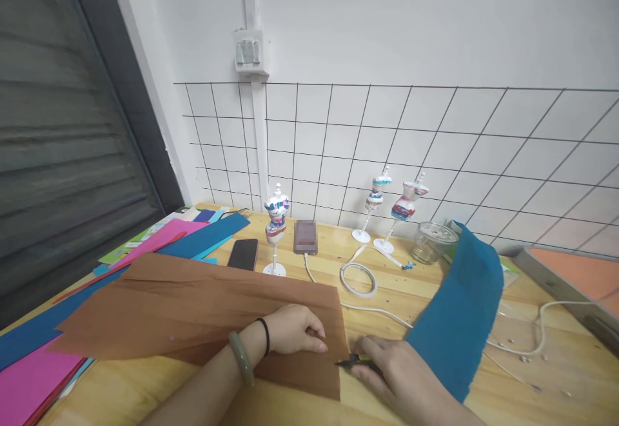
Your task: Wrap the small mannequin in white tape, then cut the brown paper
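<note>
A long sheet of brown crepe paper stretches across the front of the table, lightly creased. My left hand rests on it near its right end, fingers curled and thumb against the sheet, holding it. At the wrist are a green bangle and a black band. My right hand is closed around a small black-and-yellow tool, whose dark pointed tip meets the right edge of the brown sheet. The palm hides most of this tool, so its exact kind is unclear. Beside that hand stands a curved strip of blue crepe paper.
Three small painted dress-form figures stand toward the back. Near them are a dark phone, a second phone on a white cable, a tape roll and a glass jar. Coloured papers lie left; an orange-bottomed tray, right.
</note>
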